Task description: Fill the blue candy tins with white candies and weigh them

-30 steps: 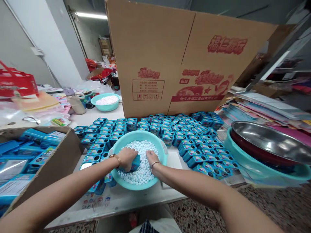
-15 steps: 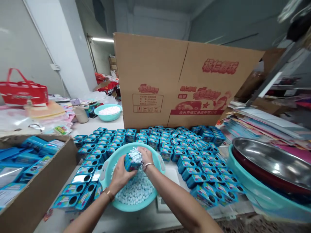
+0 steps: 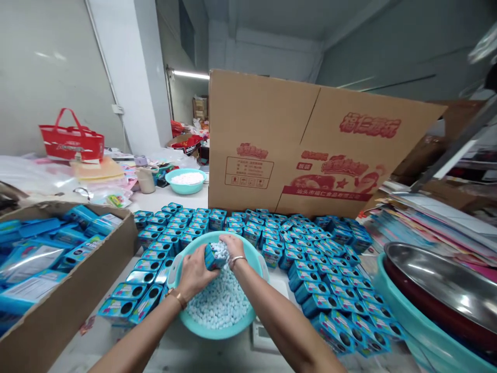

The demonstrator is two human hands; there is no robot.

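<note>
My left hand [image 3: 195, 272] grips a small blue tin [image 3: 210, 257] heaped with white candies, above a teal basin [image 3: 182, 321] full of the same white candies [image 3: 219, 303]. My right hand [image 3: 232, 247] is cupped against the tin's top, its fingers curled over the heaped candies. Both hands hover over the far half of the basin. Several open blue tins [image 3: 310, 259] stand in rows on the white table around the basin.
A large printed cardboard box [image 3: 310, 150] stands behind the tins. A cardboard box of blue lids [image 3: 42, 254] is at left. At right, a metal bowl [image 3: 438, 290] sits in a teal tub. A second teal basin [image 3: 186, 180] and a red bag [image 3: 72, 140] are farther back.
Both hands came up out of the candies: the left hand lifted the filled tin from the basin, and the right hand moved onto its top. The view tilted upward.
</note>
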